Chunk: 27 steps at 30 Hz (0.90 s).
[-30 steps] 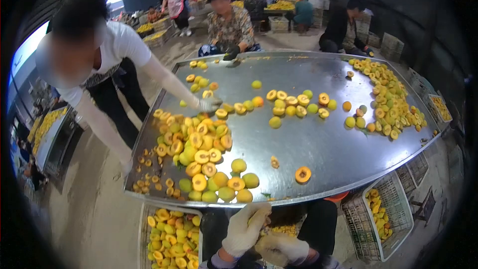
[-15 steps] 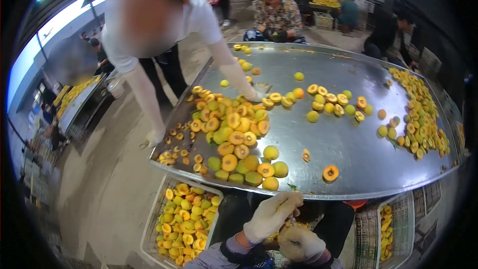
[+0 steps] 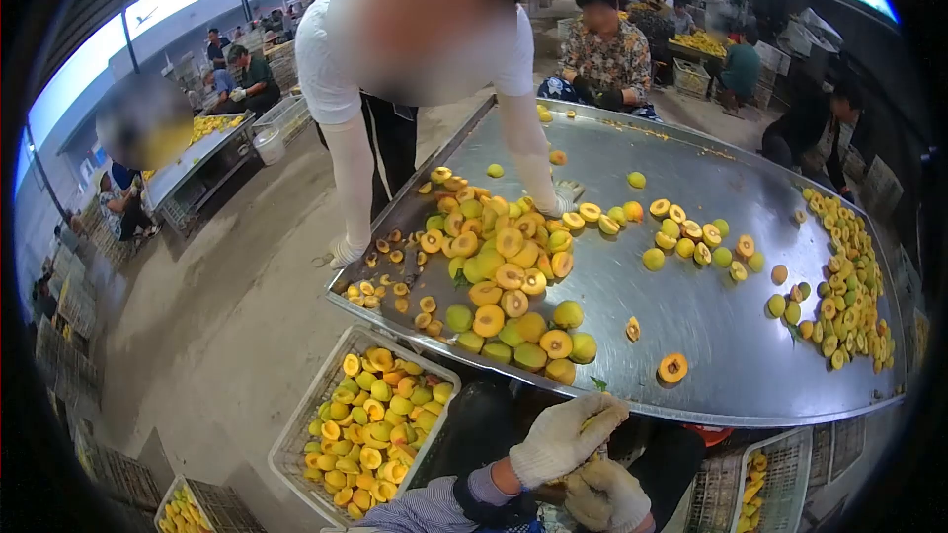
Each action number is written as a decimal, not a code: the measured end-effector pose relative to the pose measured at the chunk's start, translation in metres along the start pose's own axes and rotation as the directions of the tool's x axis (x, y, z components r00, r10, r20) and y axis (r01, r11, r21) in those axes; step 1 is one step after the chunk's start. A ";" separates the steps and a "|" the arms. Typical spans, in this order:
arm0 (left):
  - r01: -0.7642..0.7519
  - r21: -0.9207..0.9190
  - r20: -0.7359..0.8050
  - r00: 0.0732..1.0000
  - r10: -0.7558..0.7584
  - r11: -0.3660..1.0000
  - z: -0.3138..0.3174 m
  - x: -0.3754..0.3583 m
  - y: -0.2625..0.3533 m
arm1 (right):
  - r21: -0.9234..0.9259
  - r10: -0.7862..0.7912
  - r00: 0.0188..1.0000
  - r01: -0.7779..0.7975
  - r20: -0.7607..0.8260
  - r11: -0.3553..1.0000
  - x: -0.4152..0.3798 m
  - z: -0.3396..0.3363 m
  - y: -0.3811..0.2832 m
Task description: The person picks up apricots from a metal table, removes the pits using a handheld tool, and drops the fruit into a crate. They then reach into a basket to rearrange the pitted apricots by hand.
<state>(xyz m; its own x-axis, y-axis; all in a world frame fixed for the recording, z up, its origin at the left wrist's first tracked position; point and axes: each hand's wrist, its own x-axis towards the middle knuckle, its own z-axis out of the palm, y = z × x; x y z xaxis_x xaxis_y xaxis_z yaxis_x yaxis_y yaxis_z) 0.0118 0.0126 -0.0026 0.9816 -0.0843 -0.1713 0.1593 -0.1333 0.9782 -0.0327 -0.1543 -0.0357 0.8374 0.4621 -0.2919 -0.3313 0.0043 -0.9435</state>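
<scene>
My left hand (image 3: 565, 441), in a white knitted glove, is closed with its fingers bent over at the near edge of the metal table (image 3: 652, 316). Just below it, my right hand (image 3: 606, 495), also gloved, is curled shut and almost touches the left. Whatever the fingers hold is hidden or too small to name. Closest on the tabletop are a heap of whole and halved yellow-green fruit (image 3: 513, 257) and a single cut half (image 3: 672, 367) showing its brown centre.
Across the table a person in white sleeves (image 3: 533, 153) leans over the heap. More fruit (image 3: 844, 286) is piled at the right end. A crate of fruit halves (image 3: 370, 424) stands below on the left, another crate (image 3: 716, 489) on the right. Other people sit farther back.
My view has turned, so the table and crates appear farther right and lower. My hands stay close together and closed. The person opposite still leans with one gloved hand beside the heap.
</scene>
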 end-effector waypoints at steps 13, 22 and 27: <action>-0.098 0.051 -0.054 0.993 0.101 0.994 -0.005 -0.017 -0.002 | 0.470 0.271 0.924 -0.371 0.269 0.801 -0.002 0.014 -0.017; -0.045 -0.018 -0.055 0.998 0.043 0.999 -0.010 -0.026 0.000 | 0.509 0.376 0.911 -0.408 0.170 0.758 -0.007 0.024 -0.021; -0.051 -0.041 -0.062 0.997 0.049 0.998 -0.010 -0.028 -0.005 | 0.462 0.339 0.920 -0.393 0.199 0.795 -0.008 0.023 -0.017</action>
<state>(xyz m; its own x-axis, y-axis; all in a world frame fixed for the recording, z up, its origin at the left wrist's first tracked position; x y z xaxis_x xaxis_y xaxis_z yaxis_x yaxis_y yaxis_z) -0.0150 0.0252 -0.0015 0.9928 -0.0289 -0.1159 0.1130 -0.0887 0.9896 -0.0439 -0.1372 -0.0138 0.5715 0.6026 -0.5570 -0.7931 0.2313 -0.5635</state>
